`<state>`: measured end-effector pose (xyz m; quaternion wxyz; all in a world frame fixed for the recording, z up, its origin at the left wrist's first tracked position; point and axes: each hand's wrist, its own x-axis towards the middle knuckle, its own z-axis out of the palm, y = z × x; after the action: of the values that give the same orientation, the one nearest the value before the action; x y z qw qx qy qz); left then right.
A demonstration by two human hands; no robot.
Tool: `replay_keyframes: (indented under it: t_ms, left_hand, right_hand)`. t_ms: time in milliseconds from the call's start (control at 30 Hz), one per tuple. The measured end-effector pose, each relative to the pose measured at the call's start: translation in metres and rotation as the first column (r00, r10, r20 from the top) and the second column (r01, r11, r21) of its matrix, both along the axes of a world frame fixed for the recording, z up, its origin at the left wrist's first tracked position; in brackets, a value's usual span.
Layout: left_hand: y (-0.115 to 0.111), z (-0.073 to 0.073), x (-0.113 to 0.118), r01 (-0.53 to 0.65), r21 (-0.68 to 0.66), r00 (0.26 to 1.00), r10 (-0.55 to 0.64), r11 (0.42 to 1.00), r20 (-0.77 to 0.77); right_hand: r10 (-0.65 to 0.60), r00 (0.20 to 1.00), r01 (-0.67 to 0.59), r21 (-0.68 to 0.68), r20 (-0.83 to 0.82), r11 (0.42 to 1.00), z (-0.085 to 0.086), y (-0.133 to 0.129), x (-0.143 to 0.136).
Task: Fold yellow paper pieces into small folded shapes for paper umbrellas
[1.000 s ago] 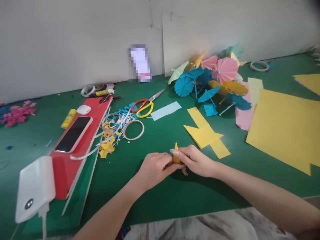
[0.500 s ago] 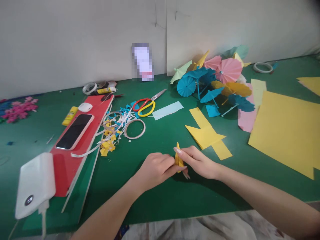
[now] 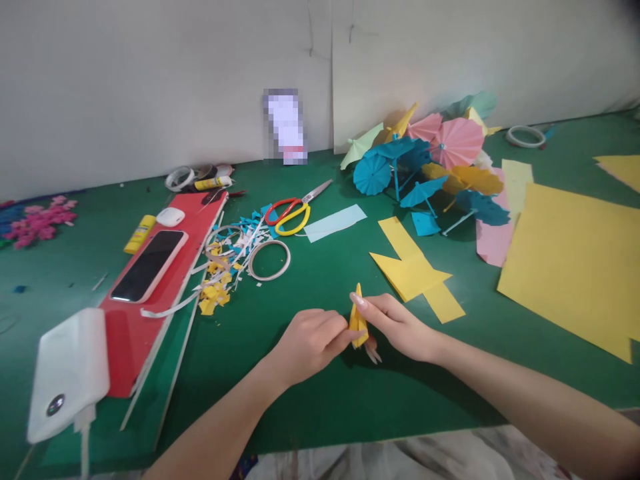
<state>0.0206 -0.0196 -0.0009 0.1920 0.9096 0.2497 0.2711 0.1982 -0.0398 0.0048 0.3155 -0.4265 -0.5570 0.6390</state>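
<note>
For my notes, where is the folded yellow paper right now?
In the head view, the folded yellow paper is just right of centre, held between left hand and right hand, below and left of the flat yellow cutouts.

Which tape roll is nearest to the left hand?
The tape roll beside the paper scraps, in front of the scissors; the others lie farther from the left hand.

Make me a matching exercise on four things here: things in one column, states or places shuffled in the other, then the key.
1. Scissors
2. Dark-screened phone
3. Folded yellow paper
4. White device

A. Lying on the red board
B. Cable attached
C. One red handle, one yellow
D. Held between the left hand and the right hand

Pairs: 1-C, 2-A, 3-D, 4-B
</note>
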Motion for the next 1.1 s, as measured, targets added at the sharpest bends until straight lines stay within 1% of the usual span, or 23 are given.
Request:
replay_keyframes:
  t_ms: [67,167,233,300,367,400,500,567,633,800,967,1033,1100]
  left_hand:
    - [-0.0005,-0.0009,-0.0005,-0.036,-0.092,0.999,0.039,0.995,0.036]
    - [-0.0015,-0.0014,-0.0011,-0.086,-0.224,0.993,0.102,0.971,0.060]
    - [-0.0017,-0.0008,-0.0016,-0.102,-0.279,0.990,0.126,0.955,0.070]
    - [-0.0014,0.0000,-0.0021,-0.105,-0.300,0.989,0.132,0.948,0.072]
    - [-0.0008,0.0005,-0.0026,-0.102,-0.284,0.990,0.126,0.953,0.067]
    - [-0.0005,0.0004,-0.0028,-0.099,-0.266,0.991,0.118,0.959,0.057]
    - [-0.0001,-0.0009,-0.0027,-0.088,-0.163,0.996,0.092,0.983,0.017]
    - [-0.0005,-0.0024,-0.0021,-0.082,-0.079,0.997,0.082,0.994,0.001]
    - [-0.0011,-0.0037,-0.0014,-0.087,-0.028,0.996,0.087,0.996,-0.006]
    - [-0.0027,-0.0037,-0.0002,-0.113,0.022,0.994,0.113,0.993,-0.002]
    - [-0.0032,-0.0029,0.0013,-0.138,0.031,0.990,0.139,0.990,-0.020]
    - [-0.0034,-0.0033,0.0018,-0.142,-0.004,0.990,0.142,0.990,-0.014]
    - [-0.0037,-0.0035,0.0019,-0.142,-0.086,0.990,0.142,0.986,-0.002]
  right_hand:
    - [-0.013,1.000,0.013,0.033,-0.009,0.999,-0.0009,-0.0002,-0.0002]
    - [-0.001,1.000,0.001,0.074,-0.001,0.997,-0.0020,-0.0006,-0.0001]
    - [-0.002,1.000,0.000,0.125,0.013,0.992,-0.0011,-0.0005,0.0004]
    - [-0.025,0.999,0.020,0.199,0.020,0.980,0.0013,-0.0001,0.0014]
    - [-0.042,0.999,0.044,0.249,-0.014,0.968,0.0038,0.0004,0.0030]
    - [-0.044,0.998,0.054,0.252,-0.045,0.966,0.0047,0.0006,0.0039]
    - [-0.039,0.987,0.072,0.212,-0.154,0.975,0.0043,0.0011,0.0062]
    - [-0.056,0.979,0.091,0.179,-0.194,0.980,0.0026,0.0014,0.0066]
    - [-0.086,0.975,0.120,0.159,-0.205,0.980,0.0012,0.0016,0.0061]
    - [-0.144,0.972,0.166,0.107,-0.186,0.980,0.0010,0.0028,0.0041]
    - [-0.142,0.970,0.160,0.080,-0.196,0.984,0.0024,0.0041,0.0045]
    - [-0.144,0.975,0.160,0.083,-0.172,0.984,0.0027,0.0040,0.0037]
    - [-0.177,0.973,0.190,0.080,-0.145,0.979,0.0028,0.0044,0.0022]
